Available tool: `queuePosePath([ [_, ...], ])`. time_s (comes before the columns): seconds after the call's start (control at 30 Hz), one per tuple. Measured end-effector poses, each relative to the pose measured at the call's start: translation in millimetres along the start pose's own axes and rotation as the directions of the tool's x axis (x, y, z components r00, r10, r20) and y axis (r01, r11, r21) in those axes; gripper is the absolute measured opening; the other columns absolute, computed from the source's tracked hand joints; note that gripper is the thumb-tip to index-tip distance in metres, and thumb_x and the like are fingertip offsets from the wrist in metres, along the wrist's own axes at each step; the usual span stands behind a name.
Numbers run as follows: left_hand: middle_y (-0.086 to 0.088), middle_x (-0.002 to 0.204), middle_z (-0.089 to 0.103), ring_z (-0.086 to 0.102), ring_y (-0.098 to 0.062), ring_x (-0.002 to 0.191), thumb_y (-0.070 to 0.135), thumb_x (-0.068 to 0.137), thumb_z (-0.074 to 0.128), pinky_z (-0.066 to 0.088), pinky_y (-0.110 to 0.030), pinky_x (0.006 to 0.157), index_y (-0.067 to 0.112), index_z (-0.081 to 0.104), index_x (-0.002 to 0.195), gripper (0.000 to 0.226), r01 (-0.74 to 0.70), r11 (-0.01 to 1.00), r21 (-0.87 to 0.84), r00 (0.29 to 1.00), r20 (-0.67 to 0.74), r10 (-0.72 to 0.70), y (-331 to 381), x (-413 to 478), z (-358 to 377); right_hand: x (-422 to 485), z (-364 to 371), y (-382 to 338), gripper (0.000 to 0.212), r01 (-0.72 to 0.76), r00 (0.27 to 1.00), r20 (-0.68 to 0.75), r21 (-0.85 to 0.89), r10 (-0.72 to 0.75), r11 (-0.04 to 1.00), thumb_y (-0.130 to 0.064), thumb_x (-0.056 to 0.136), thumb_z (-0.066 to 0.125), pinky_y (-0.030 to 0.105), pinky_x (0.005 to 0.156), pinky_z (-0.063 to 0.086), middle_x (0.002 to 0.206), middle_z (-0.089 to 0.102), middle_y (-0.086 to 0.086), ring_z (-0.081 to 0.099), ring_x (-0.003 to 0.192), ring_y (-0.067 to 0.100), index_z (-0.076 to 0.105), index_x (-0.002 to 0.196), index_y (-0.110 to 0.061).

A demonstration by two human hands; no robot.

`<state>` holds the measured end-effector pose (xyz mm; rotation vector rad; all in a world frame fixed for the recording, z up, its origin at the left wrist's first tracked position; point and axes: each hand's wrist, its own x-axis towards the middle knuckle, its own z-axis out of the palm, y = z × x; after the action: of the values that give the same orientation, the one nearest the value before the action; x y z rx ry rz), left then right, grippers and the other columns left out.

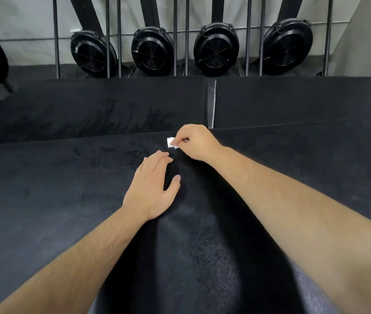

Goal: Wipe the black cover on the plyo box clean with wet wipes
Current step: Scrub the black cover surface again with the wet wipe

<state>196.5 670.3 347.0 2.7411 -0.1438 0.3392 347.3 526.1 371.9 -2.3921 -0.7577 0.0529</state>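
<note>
Now, the step: wiping the top of the black cover (55, 196) near its far edge, judging by where the wipe sits.
Right hand (197, 143): fingers curled, thumb and fingertips pinching the wet wipe (170, 142) and holding it down on the fabric.
Left hand (153, 184): palm down, fingers straight and close together, thumb spread wide, resting flat on the cover.
Wipe's place: a small white folded square on the cover's top face, just short of the far edge and just beyond the left fingertips, not touching them.
Landmark: a pale strip (211, 103) between the two covered blocks behind meets that edge just right of the right hand.
Cover's surface: napped cloth with darker streaks and smudges to the left of the hands — whether they are damp or soiled I cannot tell.
Doing it well: the left palm should press firmly so the cloth cannot bunch. The wipe is small, so short overlapping strokes in one direction will probably serve best.
Grip advice: flatter fingers over the wipe would give more contact than a pinch.
Risk: the wipe may roll up or drag the nap.
Behind: four round black fan housings (92, 54) among upright metal bars (56, 37).
</note>
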Motion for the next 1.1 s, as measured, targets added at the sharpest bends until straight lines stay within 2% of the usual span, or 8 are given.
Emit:
queuePosePath([
  [0.13, 0.004, 0.142, 0.045, 0.035, -0.01, 0.135, 0.043, 0.094, 0.045, 0.03, -0.042, 0.119, 0.015, 0.051, 0.132, 0.048, -0.01, 1.0, -0.026, 1.0, -0.029, 0.009, 2.2, -4.1, 0.3, 19.9, -4.2, 3.1, 0.029, -0.057, 0.998, -0.021, -0.059, 0.056, 0.997, -0.004, 0.096, 0.058, 0.027, 0.098, 0.05, 0.12, 0.068, -0.004, 0.063, 0.11, 0.015, 0.079, 0.108, -0.021],
  [0.23, 0.004, 0.139, 0.045, 0.036, -0.01, 0.131, 0.041, 0.093, 0.044, 0.033, -0.031, 0.114, 0.014, 0.051, 0.13, 0.045, -0.014, 0.999, -0.046, 0.999, -0.04, 0.012, 3.4, -4.2, -3.3, 34.5, 3.5, -9.0, 0.032, -0.117, 0.992, -0.043, -0.037, 0.115, 0.992, -0.002, 0.096, 0.058, 0.028, 0.097, 0.051, 0.122, 0.068, -0.003, 0.063, 0.11, 0.019, 0.077, 0.113, -0.02],
  [0.47, 0.005, 0.126, 0.043, 0.039, -0.013, 0.118, 0.033, 0.091, 0.045, 0.042, -0.032, 0.098, 0.013, 0.049, 0.116, 0.033, -0.005, 0.998, -0.068, 0.997, -0.08, 0.0, 0.0, -3.5, 0.3, -28.3, -6.5, -13.2, 0.025, 0.108, 0.985, 0.135, -0.01, -0.105, 0.994, -0.009, 0.094, 0.062, 0.026, 0.092, 0.05, 0.103, 0.064, -0.015, 0.06, 0.098, 0.006, 0.08, 0.102, -0.025],
  [0.6, 0.007, 0.122, 0.043, 0.04, -0.014, 0.115, 0.031, 0.091, 0.047, 0.044, -0.037, 0.096, 0.014, 0.048, 0.115, 0.029, -0.016, 0.999, -0.042, 0.997, -0.082, 0.012, -2.1, -3.7, 1.2, 0.3, -16.3, 1.7, 0.028, -0.089, 0.996, 0.02, -0.069, 0.091, 0.994, -0.007, 0.096, 0.059, 0.033, 0.1, 0.051, 0.119, 0.068, -0.003, 0.062, 0.108, 0.017, 0.078, 0.109, -0.022],
  [0.67, 0.007, 0.121, 0.042, 0.04, -0.013, 0.114, 0.031, 0.091, 0.046, 0.044, -0.036, 0.096, 0.015, 0.047, 0.115, 0.029, -0.012, 0.999, -0.035, 0.997, -0.075, 0.009, -2.4, -3.3, 1.0, 9.2, -8.3, -5.0, 0.027, -0.127, 0.992, -0.027, -0.016, 0.126, 0.992, -0.006, 0.095, 0.061, 0.034, 0.101, 0.05, 0.12, 0.068, -0.001, 0.062, 0.109, 0.018, 0.078, 0.11, -0.021],
  [0.87, 0.006, 0.119, 0.043, 0.04, -0.014, 0.111, 0.028, 0.089, 0.043, 0.042, -0.032, 0.092, 0.014, 0.048, 0.111, 0.027, -0.039, 0.997, -0.065, 0.995, -0.097, 0.032, -1.0, -3.4, 1.3, -36.7, 1.9, -19.6, 0.027, 0.127, 0.983, 0.131, 0.034, -0.131, 0.991, -0.006, 0.09, 0.062, 0.021, 0.089, 0.047, 0.1, 0.064, -0.013, 0.058, 0.096, 0.006, 0.08, 0.096, -0.024],
  [1.03, 0.006, 0.112, 0.043, 0.039, -0.014, 0.103, 0.021, 0.088, 0.045, 0.042, -0.031, 0.086, 0.015, 0.047, 0.106, 0.019, -0.022, 0.999, -0.036, 0.995, -0.095, 0.018, -1.6, -2.9, 1.7, -25.7, 2.0, -7.3, 0.027, -0.044, 0.999, -0.02, 0.045, 0.045, 0.998, -0.004, 0.091, 0.062, 0.032, 0.095, 0.052, 0.103, 0.064, -0.011, 0.062, 0.101, 0.013, 0.081, 0.097, -0.023],
  [1.1, 0.004, 0.11, 0.044, 0.04, -0.015, 0.101, 0.016, 0.087, 0.047, 0.041, -0.031, 0.086, 0.013, 0.048, 0.104, 0.018, -0.027, 0.999, -0.022, 0.995, -0.099, 0.025, -1.2, -3.3, 0.9, -39.6, 9.4, -19.3, 0.028, -0.003, 1.0, -0.008, 0.058, 0.004, 0.998, -0.005, 0.091, 0.061, 0.031, 0.092, 0.052, 0.102, 0.064, -0.012, 0.062, 0.099, 0.012, 0.081, 0.097, -0.024],
])
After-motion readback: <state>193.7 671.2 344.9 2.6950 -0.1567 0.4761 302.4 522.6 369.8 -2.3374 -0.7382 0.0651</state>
